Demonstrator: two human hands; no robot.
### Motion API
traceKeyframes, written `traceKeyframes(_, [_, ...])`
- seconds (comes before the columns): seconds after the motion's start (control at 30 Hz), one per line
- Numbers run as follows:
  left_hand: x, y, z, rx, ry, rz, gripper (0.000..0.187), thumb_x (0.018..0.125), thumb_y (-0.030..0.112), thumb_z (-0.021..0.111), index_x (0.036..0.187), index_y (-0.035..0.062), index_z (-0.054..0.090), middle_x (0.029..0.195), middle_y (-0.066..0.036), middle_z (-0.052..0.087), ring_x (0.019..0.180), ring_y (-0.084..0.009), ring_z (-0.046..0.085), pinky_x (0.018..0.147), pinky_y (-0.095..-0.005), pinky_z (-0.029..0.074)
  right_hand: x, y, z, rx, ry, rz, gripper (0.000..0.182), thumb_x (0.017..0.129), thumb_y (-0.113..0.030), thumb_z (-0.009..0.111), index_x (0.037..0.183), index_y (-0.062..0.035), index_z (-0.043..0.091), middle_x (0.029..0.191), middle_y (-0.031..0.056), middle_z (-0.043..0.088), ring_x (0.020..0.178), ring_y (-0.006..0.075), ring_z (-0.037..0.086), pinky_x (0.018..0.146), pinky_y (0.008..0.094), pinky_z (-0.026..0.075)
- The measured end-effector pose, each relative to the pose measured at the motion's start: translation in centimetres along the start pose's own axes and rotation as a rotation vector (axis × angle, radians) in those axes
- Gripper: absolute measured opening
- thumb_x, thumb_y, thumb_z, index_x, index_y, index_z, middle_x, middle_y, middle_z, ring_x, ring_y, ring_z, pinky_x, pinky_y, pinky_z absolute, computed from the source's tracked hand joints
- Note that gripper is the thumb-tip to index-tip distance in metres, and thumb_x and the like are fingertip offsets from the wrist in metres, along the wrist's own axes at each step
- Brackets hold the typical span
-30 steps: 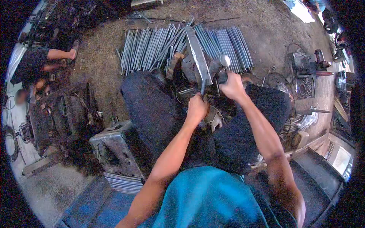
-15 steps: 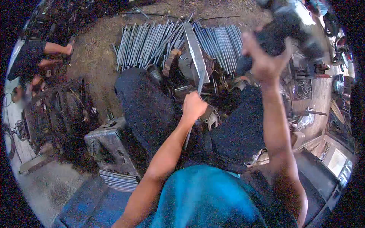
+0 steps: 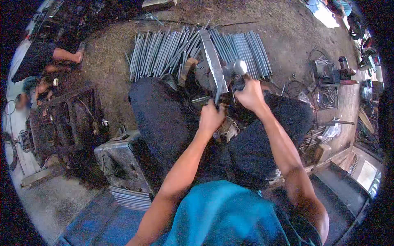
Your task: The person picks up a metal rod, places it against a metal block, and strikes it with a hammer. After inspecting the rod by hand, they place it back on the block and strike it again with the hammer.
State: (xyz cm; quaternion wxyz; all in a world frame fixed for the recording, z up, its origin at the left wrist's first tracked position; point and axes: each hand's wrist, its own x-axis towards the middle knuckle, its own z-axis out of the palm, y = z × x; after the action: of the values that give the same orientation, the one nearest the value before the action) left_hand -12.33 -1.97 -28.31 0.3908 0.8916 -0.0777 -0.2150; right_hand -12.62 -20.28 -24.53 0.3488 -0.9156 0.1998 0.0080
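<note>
My left hand [image 3: 211,119] is closed around a thin metal rod [image 3: 218,97] that slants up and away between my knees. Beyond the fist, the rod meets a long, shiny flat metal strip [image 3: 211,57] pointing forward. In my right hand [image 3: 250,96] is a hammer [image 3: 239,68], its bright round face showing just right of the strip and its handle mostly covered by my fingers. Dark metal parts [image 3: 203,74] sit beneath the strip, partly hidden by it and by my hands.
Many thin metal rods [image 3: 160,53] lie side by side on the dirt floor ahead. A dented metal box [image 3: 123,160] stands left of my leg. At the far left are another person's bare leg [image 3: 67,55] and a dark frame [image 3: 65,119]. Tools and a machine [image 3: 344,71] lie right.
My right hand has come down and left from a raised, blurred position, bringing the hammer close to the strip. My left hand keeps its hold on the rod, almost in place.
</note>
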Motion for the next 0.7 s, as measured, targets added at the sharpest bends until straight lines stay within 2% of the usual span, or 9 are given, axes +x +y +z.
traceKeyframes(0.07, [-0.5,0.4,-0.4,0.032,-0.101,-0.075,0.036,0.091,0.028,0.056,0.101,-0.0060,0.053,0.082,-0.032,0.063,0.081,-0.0512,0.060,0.074,-0.0570,0.048,0.3,-2.4,-2.3,0.121,0.162,-0.171,0.046,0.064,-0.014,0.068,0.106,0.0045,0.061,0.076,0.0263,0.063,0.067,0.0406,0.064,0.065,0.0436,0.053])
traceKeyframes(0.2, [-0.6,0.7,-0.8,0.084,-0.199,-0.098,0.039,0.097,0.032,0.045,0.102,-0.0062,0.049,0.081,-0.036,0.060,0.082,-0.0550,0.058,0.075,-0.0606,0.045,0.2,-5.5,-6.3,0.113,0.400,-0.259,0.024,0.064,-0.012,0.071,0.084,0.0010,0.066,0.089,0.0152,0.068,0.079,0.0251,0.064,0.072,0.0369,0.049])
traceKeyframes(0.27, [-0.5,0.5,-0.7,0.062,-0.202,-0.119,0.038,0.097,0.031,0.047,0.102,-0.0064,0.049,0.083,-0.036,0.061,0.083,-0.0550,0.058,0.076,-0.0605,0.045,0.7,-4.7,-7.0,-0.443,0.583,-0.813,0.028,0.064,-0.015,0.074,0.088,-0.0016,0.066,0.085,0.0146,0.067,0.073,0.0258,0.064,0.072,0.0358,0.050])
traceKeyframes(0.3, [-0.4,0.6,-0.7,0.041,-0.199,-0.137,0.038,0.096,0.031,0.048,0.103,-0.0065,0.048,0.084,-0.036,0.061,0.084,-0.0550,0.058,0.077,-0.0603,0.045,0.6,-4.5,-6.0,-0.444,0.583,-0.816,0.028,0.064,-0.015,0.074,0.088,-0.0016,0.066,0.085,0.0146,0.067,0.073,0.0258,0.064,0.072,0.0358,0.050])
traceKeyframes(0.37, [-0.5,1.1,-1.0,0.038,-0.199,-0.152,0.037,0.096,0.029,0.050,0.104,-0.0065,0.049,0.085,-0.036,0.060,0.086,-0.0546,0.058,0.078,-0.0601,0.045,0.3,-2.6,-1.3,0.474,0.511,-0.264,0.033,0.066,-0.013,0.073,0.095,-0.0004,0.064,0.084,0.0181,0.067,0.073,0.0319,0.065,0.073,0.0387,0.051])
traceKeyframes(0.43, [-0.8,1.3,-0.9,0.038,-0.208,-0.169,0.036,0.095,0.028,0.051,0.105,-0.0064,0.049,0.087,-0.037,0.060,0.087,-0.0543,0.058,0.079,-0.0599,0.045,-0.1,1.3,1.9,0.047,0.114,0.002,0.037,0.066,-0.012,0.070,0.100,0.0023,0.061,0.086,0.0228,0.067,0.080,0.0361,0.066,0.076,0.0412,0.051])
traceKeyframes(0.47, [-0.9,1.1,-0.7,0.059,-0.180,-0.145,0.032,0.095,0.026,0.049,0.103,-0.0049,0.048,0.087,-0.036,0.061,0.087,-0.0543,0.058,0.079,-0.0586,0.046,-0.4,2.0,2.6,-0.015,-0.014,0.076,0.042,0.065,-0.015,0.065,0.098,0.0097,0.059,0.080,0.0322,0.063,0.081,0.0476,0.063,0.076,0.0492,0.051])
traceKeyframes(0.6, [-0.8,0.5,-0.3,0.055,-0.139,-0.118,0.031,0.093,0.025,0.052,0.097,-0.0057,0.054,0.084,-0.035,0.062,0.087,-0.0516,0.060,0.078,-0.0555,0.047,0.4,4.0,0.7,-0.063,0.012,0.090,0.041,0.064,-0.013,0.064,0.099,0.0093,0.059,0.081,0.0322,0.063,0.083,0.0457,0.064,0.076,0.0478,0.051])
traceKeyframes(0.7, [-0.1,-0.7,0.3,0.006,-0.101,-0.086,0.036,0.090,0.029,0.058,0.090,-0.0067,0.061,0.082,-0.033,0.062,0.087,-0.0474,0.062,0.078,-0.0541,0.048,0.8,-1.0,-3.2,-0.027,0.025,0.049,0.041,0.064,-0.013,0.064,0.099,0.0083,0.060,0.083,0.0310,0.064,0.082,0.0445,0.064,0.075,0.0468,0.051])
